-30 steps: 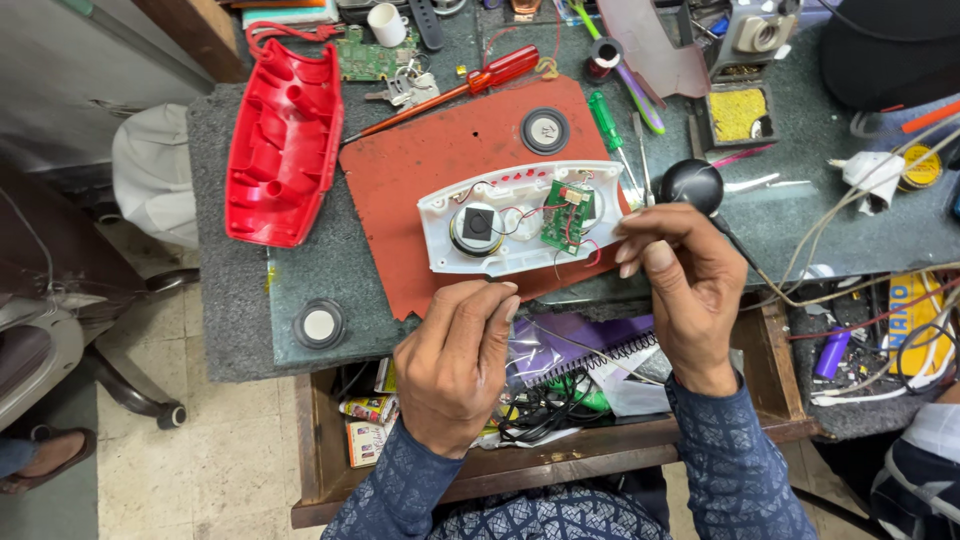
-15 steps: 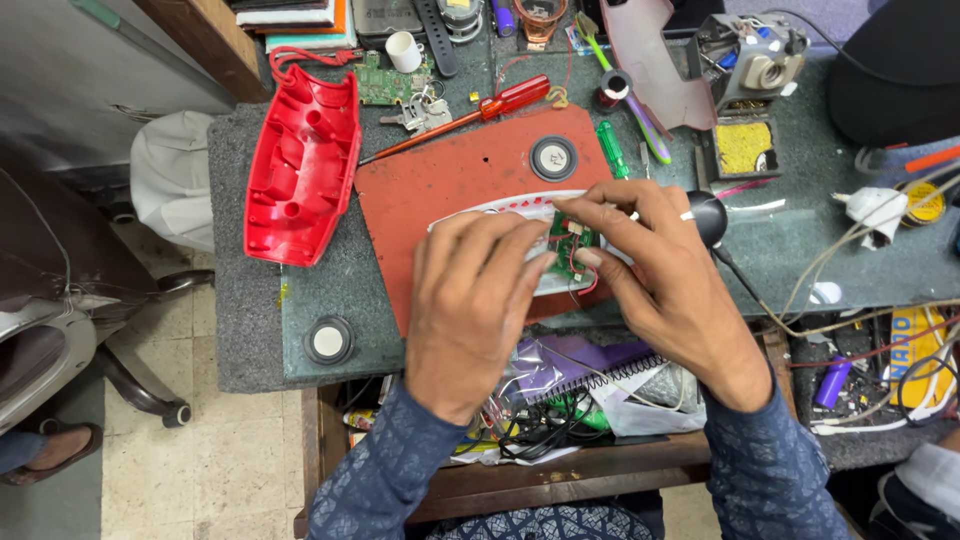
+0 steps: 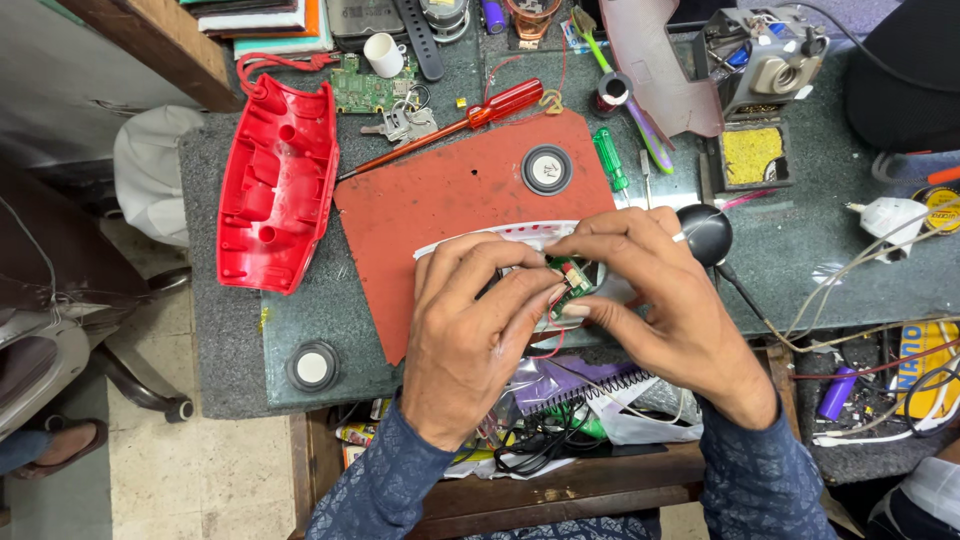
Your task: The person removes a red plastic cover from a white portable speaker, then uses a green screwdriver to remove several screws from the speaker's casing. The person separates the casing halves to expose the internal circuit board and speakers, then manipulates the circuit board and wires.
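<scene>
A small green board sits between the fingertips of both hands, over a white panel that lies on a red mat. The panel's long axis runs left to right across the mat, its curved upper edge facing away from the person; most of it is hidden under the hands. The board is tilted, and which way it points cannot be told. Thin red wires loop out just below it.

The left hand is closed narrowly, its thumb and fingers pinching the board's left edge. The right hand pinches it from the right side, fingers curled over the panel's top.

Just beyond the right hand lies a black round knob with a cable running off to the right. Above the hands on the mat sits a small round speaker, and beside it a green screwdriver. A red screwdriver lies slanted along the mat's far edge. Well to the left of the left hand rests a red shell, hollow side up, its long axis running away from the person. Another speaker sits near the left wrist on the desk. A spiral notebook lies beneath the wrists.
</scene>
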Demonstrator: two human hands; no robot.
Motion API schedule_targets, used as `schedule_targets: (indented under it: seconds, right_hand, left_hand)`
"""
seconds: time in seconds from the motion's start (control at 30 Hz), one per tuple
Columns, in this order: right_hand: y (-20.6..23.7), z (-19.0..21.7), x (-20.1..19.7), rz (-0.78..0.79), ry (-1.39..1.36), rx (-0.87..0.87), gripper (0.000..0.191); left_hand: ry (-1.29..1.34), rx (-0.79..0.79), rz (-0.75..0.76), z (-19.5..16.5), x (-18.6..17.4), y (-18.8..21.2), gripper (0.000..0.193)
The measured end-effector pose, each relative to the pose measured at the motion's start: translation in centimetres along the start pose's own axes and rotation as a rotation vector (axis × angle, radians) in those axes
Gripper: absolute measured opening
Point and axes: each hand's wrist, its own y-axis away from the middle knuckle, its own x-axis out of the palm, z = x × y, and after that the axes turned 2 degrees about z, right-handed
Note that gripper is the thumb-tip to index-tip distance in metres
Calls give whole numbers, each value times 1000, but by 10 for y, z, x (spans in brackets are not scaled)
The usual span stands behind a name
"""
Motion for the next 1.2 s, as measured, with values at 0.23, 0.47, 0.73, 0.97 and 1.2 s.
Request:
schedule_targets:
  seconds: [0.23,0.47,0.73,0.97,1.2]
  right_hand:
    - [5,-22,15,-80,-304,54,41]
    - [10,-33,27,-117,-502,78,44]
    - [13,-34,30,-191,-628,77,38]
    - [13,-39,25,-218,-729,42,43]
    - [15,-47,35,-250,-505,50,50]
  left_hand:
    - [21,26,37,0,-1,-5,11]
    - [28,40,46,-1,0,-7,12]
    - [11,18,52,5,-1,-5,12]
    - [17,-2,29,3,-3,0,21]
    - [91,-9,-45,-8,-15,-2,44]
